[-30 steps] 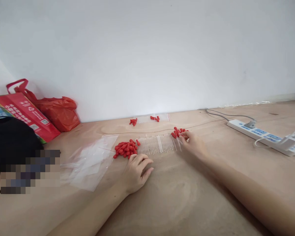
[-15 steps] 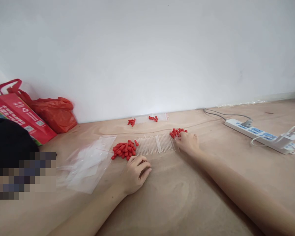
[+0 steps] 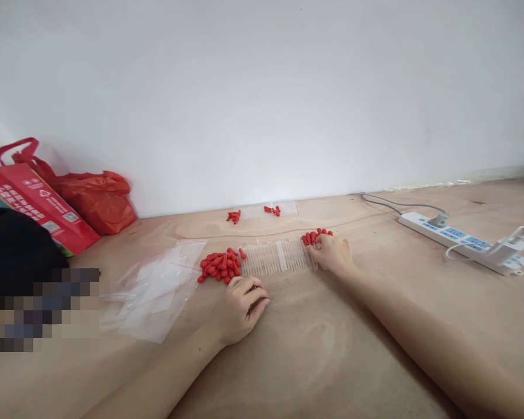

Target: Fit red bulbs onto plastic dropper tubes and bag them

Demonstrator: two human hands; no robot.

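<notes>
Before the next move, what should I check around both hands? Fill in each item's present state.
1. Right hand at the red bulb-shaped pieces at the row's right end: ok.
2. Right-hand grip secure: cannot tell, the fingers hide it.
3. Left hand empty: cannot tell, its palm is hidden.
4. Clear, thin tubes lying side by side: ok.
5. Pile of red bulb-shaped pieces within left-hand reach: ok, just beyond the fingers.
6. White rectangular power strip apart from both hands: ok.
</notes>
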